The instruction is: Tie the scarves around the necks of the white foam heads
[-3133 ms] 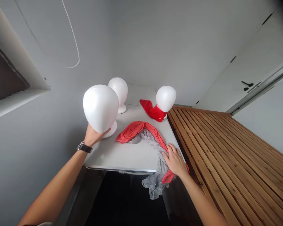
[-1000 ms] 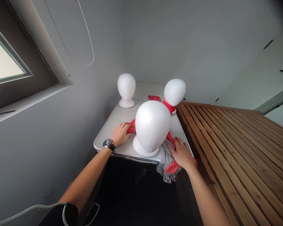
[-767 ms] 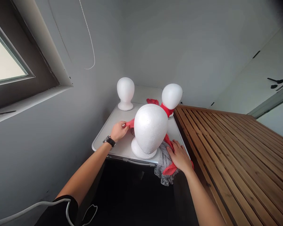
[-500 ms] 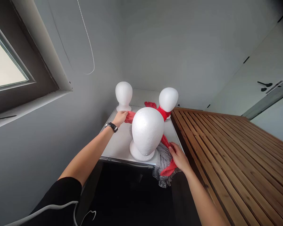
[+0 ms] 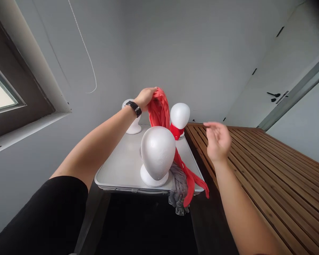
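Observation:
My left hand (image 5: 145, 96), with a black watch on the wrist, is raised above the table and grips one end of a red scarf (image 5: 159, 109). The scarf hangs down behind the near white foam head (image 5: 157, 152) and trails over the table's front edge beside a grey scarf (image 5: 177, 184). My right hand (image 5: 217, 141) hovers open in the air to the right of the table and holds nothing. The near foam head stands upright at the table's front.
Two more white foam heads stand at the back of the grey table (image 5: 119, 170): one at the left (image 5: 133, 124), one at the right (image 5: 179, 117) with a red scarf around its neck. A wooden slatted surface (image 5: 255, 166) adjoins the table's right side. A window frame (image 5: 21, 106) is at left.
My left hand has lifted the red scarf's end high above the table. My right hand has let go of the scarves at the front edge and risen, open.

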`<action>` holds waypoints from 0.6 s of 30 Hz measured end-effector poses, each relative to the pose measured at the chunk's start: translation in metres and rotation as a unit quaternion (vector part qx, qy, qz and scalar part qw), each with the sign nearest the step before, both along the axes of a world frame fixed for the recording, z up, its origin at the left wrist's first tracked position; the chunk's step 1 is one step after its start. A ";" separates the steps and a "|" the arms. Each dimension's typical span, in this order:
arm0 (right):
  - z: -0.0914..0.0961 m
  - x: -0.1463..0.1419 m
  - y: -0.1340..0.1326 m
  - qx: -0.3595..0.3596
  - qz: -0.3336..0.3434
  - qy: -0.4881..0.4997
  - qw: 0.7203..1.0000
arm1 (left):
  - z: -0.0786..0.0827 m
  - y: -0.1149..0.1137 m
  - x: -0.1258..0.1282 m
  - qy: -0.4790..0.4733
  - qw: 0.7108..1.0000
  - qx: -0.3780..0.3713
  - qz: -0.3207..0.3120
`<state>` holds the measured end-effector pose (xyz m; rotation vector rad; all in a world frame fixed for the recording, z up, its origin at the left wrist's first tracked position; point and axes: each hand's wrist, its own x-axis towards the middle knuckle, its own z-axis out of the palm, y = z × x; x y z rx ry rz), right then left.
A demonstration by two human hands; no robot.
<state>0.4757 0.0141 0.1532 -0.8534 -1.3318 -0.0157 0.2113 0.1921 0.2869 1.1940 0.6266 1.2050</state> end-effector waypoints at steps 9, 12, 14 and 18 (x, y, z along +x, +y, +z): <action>0.143 -0.061 0.081 -0.190 0.206 -0.043 0.959 | 0.106 -0.074 0.045 0.270 0.920 0.276 -0.071; 0.153 -0.049 0.078 -0.283 0.234 -0.026 0.930 | 0.129 -0.096 0.040 0.503 0.756 0.411 -0.082; 0.154 -0.038 0.072 -0.325 0.278 -0.034 0.903 | 0.139 -0.106 0.040 0.626 0.635 0.453 -0.017; 0.149 -0.031 0.066 -0.340 0.349 -0.051 0.872 | 0.146 -0.115 0.048 0.649 0.554 0.513 0.090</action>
